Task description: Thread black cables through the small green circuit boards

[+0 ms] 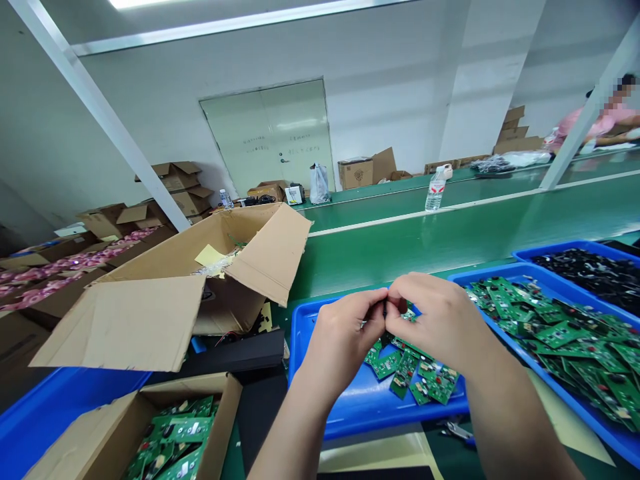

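Observation:
My left hand [337, 337] and my right hand [437, 317] meet fingertip to fingertip, both pinched closed. A small dark thing shows between the fingers, mostly hidden and too small to name. Below them is a blue tray [350, 417] with several green circuit boards [425, 383] lying loosely in it. To the right of my right hand, a second blue tray [525, 353] holds a heap of similar green boards [595, 353]. Hand cutters or pliers [460, 432] lie by the front edge of the middle tray, partly behind my right forearm.
A large open cardboard box [145, 323] with flaps spread stands left, behind a smaller carton of circuit boards [180, 433]. Black parts [585, 270] fill a tray at far right. A water bottle [436, 190] stands on the green bench [365, 250]. A person [575, 130] sits at the far right.

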{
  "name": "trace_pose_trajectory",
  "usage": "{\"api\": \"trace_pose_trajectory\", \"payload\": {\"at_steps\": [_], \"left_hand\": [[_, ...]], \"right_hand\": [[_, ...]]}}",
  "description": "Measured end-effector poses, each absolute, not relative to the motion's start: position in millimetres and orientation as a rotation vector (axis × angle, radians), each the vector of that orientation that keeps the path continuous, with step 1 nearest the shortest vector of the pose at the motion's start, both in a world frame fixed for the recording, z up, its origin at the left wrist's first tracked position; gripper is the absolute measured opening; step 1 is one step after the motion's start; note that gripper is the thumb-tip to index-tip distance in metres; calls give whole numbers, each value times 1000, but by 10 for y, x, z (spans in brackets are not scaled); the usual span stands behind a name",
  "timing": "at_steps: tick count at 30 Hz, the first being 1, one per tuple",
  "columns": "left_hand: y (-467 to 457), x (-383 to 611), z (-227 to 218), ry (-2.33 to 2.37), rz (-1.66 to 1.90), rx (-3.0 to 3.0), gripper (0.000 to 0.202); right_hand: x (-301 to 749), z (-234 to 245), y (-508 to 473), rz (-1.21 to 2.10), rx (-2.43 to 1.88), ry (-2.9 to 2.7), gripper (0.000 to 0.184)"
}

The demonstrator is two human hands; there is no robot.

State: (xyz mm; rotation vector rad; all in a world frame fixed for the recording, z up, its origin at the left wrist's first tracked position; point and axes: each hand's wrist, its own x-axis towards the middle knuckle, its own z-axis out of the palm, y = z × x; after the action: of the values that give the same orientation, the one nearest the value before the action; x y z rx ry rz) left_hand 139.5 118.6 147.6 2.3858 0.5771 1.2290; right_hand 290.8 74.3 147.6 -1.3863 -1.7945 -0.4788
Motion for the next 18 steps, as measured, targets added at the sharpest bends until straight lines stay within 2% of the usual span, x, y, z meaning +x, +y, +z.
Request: {"api": "trace_pose_trajectory", "payload": {"at_steps": [4, 9, 12, 15, 18], "left_hand": [[1164, 1334, 1502, 698, 1345, 2261, 20], [1138, 1296, 1609, 626, 1244, 1878, 17], [1137, 1334, 1618, 553, 1266, 1772, 19], [1142, 1345, 1607, 591, 1292, 1768, 21], [1179, 1321, 1606, 697, 1314, 1955, 12]], "right_hand": [[3049, 1491, 749, -448, -1481, -1566, 19], [3050, 1541, 595, 271, -1254, -1450, 7], [2923, 1549, 521, 460, -1135, -1505, 21], [2817, 1544, 523, 512, -1139, -1464, 31], [2771, 1517, 546, 517, -1181, -1388, 43]]}}
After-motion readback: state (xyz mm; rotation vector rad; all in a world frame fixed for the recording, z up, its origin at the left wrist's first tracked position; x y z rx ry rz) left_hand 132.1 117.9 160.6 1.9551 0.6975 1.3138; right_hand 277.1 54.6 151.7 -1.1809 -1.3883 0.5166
